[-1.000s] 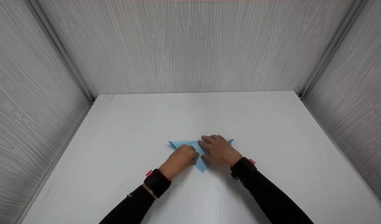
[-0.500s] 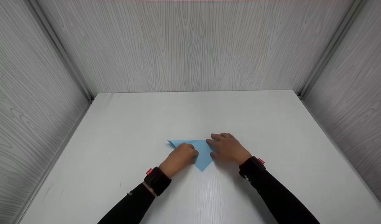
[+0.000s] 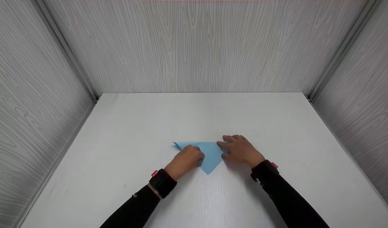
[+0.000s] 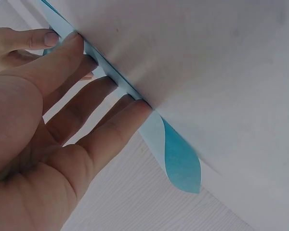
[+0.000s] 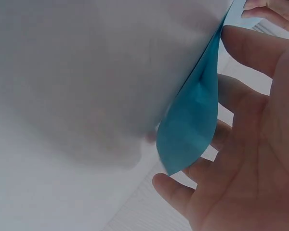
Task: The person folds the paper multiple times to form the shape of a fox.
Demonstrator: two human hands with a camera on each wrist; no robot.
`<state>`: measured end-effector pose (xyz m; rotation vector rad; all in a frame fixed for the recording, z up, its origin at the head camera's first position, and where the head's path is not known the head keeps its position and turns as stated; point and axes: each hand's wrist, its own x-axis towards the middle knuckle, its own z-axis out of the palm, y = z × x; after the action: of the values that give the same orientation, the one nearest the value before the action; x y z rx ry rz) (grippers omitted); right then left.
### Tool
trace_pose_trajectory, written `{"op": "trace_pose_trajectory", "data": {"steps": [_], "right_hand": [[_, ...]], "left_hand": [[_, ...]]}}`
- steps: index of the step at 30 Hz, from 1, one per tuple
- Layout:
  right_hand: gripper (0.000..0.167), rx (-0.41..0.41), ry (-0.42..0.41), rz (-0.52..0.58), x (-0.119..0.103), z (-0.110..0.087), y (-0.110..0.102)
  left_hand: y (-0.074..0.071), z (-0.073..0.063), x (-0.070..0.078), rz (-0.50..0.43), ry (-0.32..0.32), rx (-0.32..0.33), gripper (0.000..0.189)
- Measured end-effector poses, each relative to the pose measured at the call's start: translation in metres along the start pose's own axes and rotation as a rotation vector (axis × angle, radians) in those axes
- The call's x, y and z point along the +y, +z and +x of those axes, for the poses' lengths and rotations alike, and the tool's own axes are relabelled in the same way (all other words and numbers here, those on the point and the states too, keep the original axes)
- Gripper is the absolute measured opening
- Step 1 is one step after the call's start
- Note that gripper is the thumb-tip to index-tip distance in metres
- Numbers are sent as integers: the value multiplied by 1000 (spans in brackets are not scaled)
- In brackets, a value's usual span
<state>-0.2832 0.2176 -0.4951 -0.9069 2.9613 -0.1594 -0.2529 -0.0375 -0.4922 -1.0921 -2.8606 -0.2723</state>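
Observation:
A folded sheet of light blue paper (image 3: 210,155) lies on the white table, its straight edge away from me and one corner toward me. My left hand (image 3: 188,156) presses fingertips onto its left part; in the left wrist view the fingers are slightly bent and a curled paper corner (image 4: 183,163) sticks out beyond them. On the right side, my right hand (image 3: 241,150) touches the paper with fingers spread. The right wrist view shows the other corner (image 5: 190,130) raised and bowed beside those fingers. Both hands cover parts of the sheet.
The white tabletop (image 3: 134,120) carries the paper. Grey wood-grain panels stand around it: a back wall (image 3: 197,47), a left wall (image 3: 26,104) and a right wall (image 3: 365,95).
My right hand has slid to the right across the paper, uncovering more of its middle and right part. The left hand stays in place on the paper.

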Motion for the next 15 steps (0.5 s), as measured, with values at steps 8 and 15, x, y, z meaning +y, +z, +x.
{"op": "trace_pose_trajectory", "data": {"steps": [8,15], "right_hand": [[50,-4,8,-55,22,-15,-3],[48,1,-12,-77,34,-29,-7]], "left_hand": [[3,1,-2,-32,11,12,14],[4,0,-4,-53,37,37,15]]}}
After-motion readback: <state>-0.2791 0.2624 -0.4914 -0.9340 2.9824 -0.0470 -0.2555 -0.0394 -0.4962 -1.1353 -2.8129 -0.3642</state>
